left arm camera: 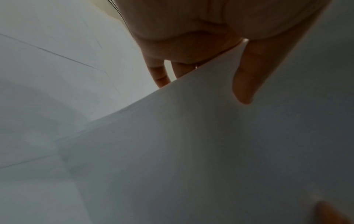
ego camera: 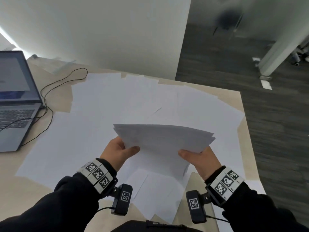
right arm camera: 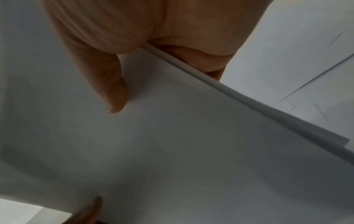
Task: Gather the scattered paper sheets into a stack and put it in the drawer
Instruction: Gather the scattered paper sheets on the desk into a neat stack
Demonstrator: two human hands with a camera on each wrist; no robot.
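Observation:
A bundle of white paper sheets point(ego camera: 163, 141) is held above the table, its edges roughly aligned. My left hand point(ego camera: 119, 152) pinches its left side, thumb on top and fingers underneath. My right hand point(ego camera: 199, 156) pinches its right side the same way. In the left wrist view the thumb lies on the bundle point(left arm camera: 210, 151). The right wrist view shows the bundle point(right arm camera: 182, 144) with its layered edge and my thumb on it. Many loose white sheets point(ego camera: 107, 114) still cover the beige table point(ego camera: 245, 131), overlapping one another. No drawer is in view.
An open grey laptop point(ego camera: 16, 101) stands at the table's left, with a thin black cable point(ego camera: 55, 91) looping beside it. A white wall rises behind the table. Dark floor point(ego camera: 267, 114) lies to the right, past the table's edge.

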